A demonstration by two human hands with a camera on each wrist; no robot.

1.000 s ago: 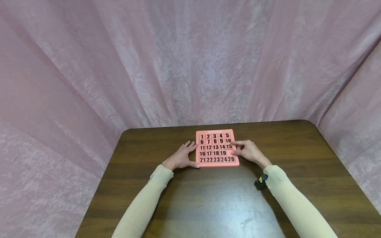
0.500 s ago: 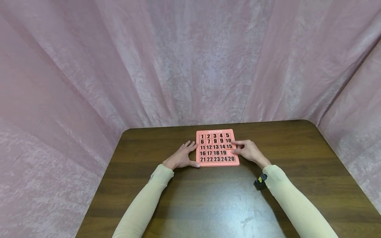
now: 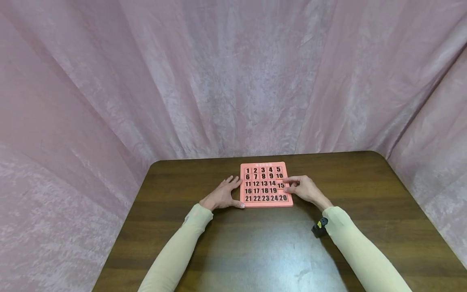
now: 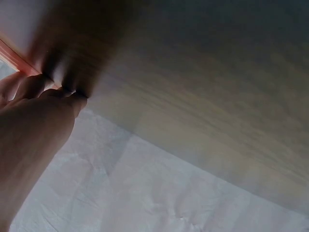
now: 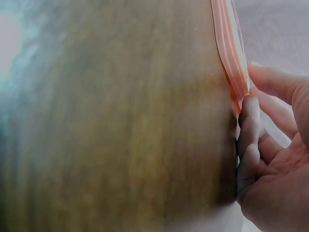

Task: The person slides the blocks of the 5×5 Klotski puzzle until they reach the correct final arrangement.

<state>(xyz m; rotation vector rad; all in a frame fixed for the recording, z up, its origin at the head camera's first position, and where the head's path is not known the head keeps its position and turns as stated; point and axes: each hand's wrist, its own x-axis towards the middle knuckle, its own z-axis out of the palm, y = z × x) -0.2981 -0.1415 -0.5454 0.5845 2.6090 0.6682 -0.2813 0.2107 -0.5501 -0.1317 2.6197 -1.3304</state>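
A pink number slide puzzle [image 3: 264,205] lies flat on the table, its numbered tiles reading 1 to 24. The 15 tile [image 3: 280,185] sits lower than the rest of its row, with a narrow gap above it and another below. My left hand [image 3: 221,195] rests along the puzzle's left edge, fingers spread and thumb at the near left corner. At the right edge is my right hand [image 3: 304,189], index finger and thumb extended over the frame to the 15 tile. Its other fingers are bent beside the puzzle's edge [image 5: 231,53], as the right wrist view shows.
Brown wood-grain table [image 3: 255,251] under both arms, with a bright reflection near the front. A pink velvet curtain [image 3: 233,81] hangs behind the table and at its sides. A small black device [image 3: 320,227] is on the right wrist.
The 15 tile has slid toward me, into part of the vacant space under it, with the right index finger following. The left hand keeps its place. The head view has tilted slightly.
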